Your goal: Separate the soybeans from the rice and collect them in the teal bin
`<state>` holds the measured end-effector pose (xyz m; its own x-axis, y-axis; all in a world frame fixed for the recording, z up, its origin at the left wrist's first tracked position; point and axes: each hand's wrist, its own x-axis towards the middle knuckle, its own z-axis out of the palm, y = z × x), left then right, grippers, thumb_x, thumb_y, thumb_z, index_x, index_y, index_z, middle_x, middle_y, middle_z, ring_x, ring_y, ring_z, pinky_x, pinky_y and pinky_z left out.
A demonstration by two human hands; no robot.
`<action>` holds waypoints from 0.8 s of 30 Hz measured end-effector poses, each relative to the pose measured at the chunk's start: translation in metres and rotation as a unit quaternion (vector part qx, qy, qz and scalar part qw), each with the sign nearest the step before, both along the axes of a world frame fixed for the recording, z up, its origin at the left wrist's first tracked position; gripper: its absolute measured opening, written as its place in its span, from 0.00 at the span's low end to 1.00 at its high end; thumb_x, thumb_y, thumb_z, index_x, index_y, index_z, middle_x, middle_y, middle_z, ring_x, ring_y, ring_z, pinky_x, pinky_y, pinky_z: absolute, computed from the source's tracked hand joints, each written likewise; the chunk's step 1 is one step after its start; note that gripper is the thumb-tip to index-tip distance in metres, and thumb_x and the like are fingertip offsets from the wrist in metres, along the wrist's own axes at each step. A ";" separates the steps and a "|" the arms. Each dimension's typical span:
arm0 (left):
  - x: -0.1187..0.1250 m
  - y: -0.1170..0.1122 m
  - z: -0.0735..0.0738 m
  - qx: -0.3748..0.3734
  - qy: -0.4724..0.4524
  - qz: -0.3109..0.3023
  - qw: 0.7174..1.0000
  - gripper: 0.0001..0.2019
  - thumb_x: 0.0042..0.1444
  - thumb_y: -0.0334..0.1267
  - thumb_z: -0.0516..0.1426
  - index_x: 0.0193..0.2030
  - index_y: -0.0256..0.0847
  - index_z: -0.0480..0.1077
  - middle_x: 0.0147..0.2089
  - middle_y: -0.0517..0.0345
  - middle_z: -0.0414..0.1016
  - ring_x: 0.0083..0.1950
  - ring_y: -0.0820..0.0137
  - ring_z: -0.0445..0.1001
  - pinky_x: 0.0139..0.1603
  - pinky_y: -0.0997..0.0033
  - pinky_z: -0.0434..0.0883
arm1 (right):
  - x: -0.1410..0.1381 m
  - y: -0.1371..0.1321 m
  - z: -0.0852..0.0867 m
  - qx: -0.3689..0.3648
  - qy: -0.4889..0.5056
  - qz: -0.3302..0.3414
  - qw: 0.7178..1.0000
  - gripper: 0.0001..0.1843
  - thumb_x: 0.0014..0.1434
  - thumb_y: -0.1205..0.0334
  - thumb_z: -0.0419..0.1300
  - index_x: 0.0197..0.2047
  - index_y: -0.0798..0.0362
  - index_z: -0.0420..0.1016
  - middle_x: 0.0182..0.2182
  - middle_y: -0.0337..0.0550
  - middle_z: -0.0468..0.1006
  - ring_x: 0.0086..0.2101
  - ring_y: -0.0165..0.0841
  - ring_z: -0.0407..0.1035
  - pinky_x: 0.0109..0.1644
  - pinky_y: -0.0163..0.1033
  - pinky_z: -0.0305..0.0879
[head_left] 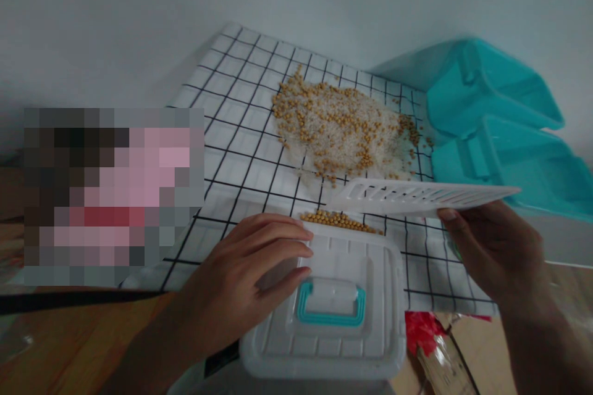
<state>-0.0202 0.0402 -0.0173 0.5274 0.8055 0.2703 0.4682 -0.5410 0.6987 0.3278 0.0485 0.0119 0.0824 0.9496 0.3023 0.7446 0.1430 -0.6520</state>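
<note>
Right grip (491, 247) is closed on the right end of the slotted tray (417, 196). The tray's long axis runs leftward from the hand, its tip above the soybeans (338, 220) exposed beside the lid (333, 321) at the bench's (69, 345) near edge. Left grip (250, 271) rests open on that lid, nearer them.

Teal bins (491, 92), checkered cloth (241, 105), red wrapper (419, 327)

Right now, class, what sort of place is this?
Probably a room at home: a checked cloth, a heap of rice and beans on it, two teal bins, a slotted tray in the right hand.
</note>
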 end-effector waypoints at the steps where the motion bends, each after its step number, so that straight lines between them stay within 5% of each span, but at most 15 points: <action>1: 0.000 0.000 0.000 0.000 0.001 0.000 1.000 0.12 0.61 0.30 0.64 0.50 0.45 0.74 0.54 0.54 0.79 0.61 0.64 0.73 0.65 0.57 0.73 | -0.001 0.000 0.001 -0.008 -0.003 -0.001 1.000 0.15 0.61 0.59 0.68 0.52 0.40 0.81 0.47 0.38 0.86 0.46 0.39 0.81 0.50 0.43 0.79; 15: 0.000 0.000 -0.004 0.000 -0.001 -0.004 1.000 0.14 0.61 0.29 0.64 0.52 0.44 0.73 0.55 0.56 0.77 0.63 0.66 0.71 0.67 0.61 0.70 | -0.016 0.023 -0.005 -0.012 0.104 0.043 0.994 0.14 0.64 0.58 0.66 0.53 0.41 0.80 0.49 0.38 0.85 0.49 0.37 0.80 0.57 0.45 0.78; 24: -0.002 -0.003 -0.011 -0.001 -0.006 -0.003 1.000 0.14 0.62 0.30 0.64 0.52 0.46 0.72 0.55 0.58 0.76 0.63 0.68 0.69 0.67 0.63 0.67 | -0.012 0.013 -0.016 -0.096 0.150 0.076 0.981 0.16 0.65 0.58 0.65 0.56 0.43 0.79 0.55 0.42 0.82 0.55 0.40 0.77 0.61 0.47 0.75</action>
<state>-0.0223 0.0374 -0.0287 0.5290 0.8030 0.2746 0.4567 -0.5421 0.7054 0.3157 0.0610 -0.0038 -0.0062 0.9950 0.0999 0.4943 0.0898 -0.8646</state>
